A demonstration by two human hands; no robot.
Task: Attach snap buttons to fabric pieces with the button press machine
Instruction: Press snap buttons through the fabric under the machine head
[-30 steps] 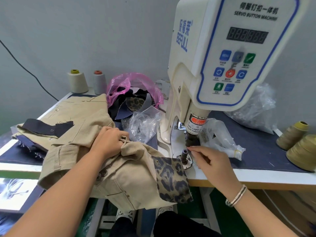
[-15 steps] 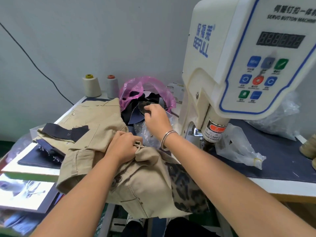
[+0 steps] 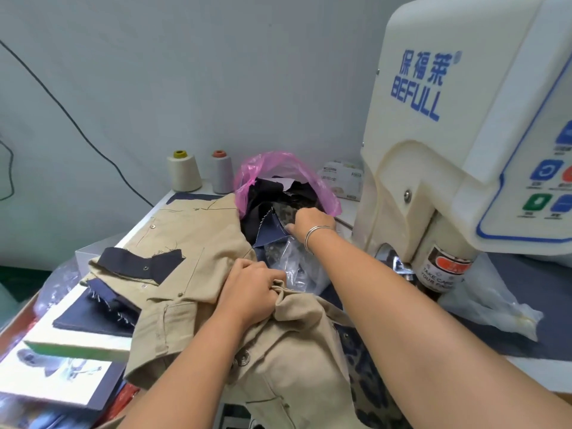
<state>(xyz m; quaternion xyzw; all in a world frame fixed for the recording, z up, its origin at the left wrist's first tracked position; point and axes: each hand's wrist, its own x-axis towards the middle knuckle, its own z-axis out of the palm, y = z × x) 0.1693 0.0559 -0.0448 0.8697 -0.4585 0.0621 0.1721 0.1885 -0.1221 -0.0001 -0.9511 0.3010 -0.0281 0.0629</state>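
Button press machine (image 3: 433, 187) cropped at right, leopard fabric (image 3: 368, 394) under forearm, panel labels unreadable.

Two thread cones stand side by side at the table's far edge against the wall (image 3: 123, 72): a cream cone (image 3: 184, 173) with a yellow cap, and a grey cone (image 3: 222, 173) with an orange cap just to its right. A black cable (image 3: 71, 119) runs diagonally down the wall, ending left of the cream cone. A small white box (image 3: 342, 181) sits further right of the cones, also against the wall.
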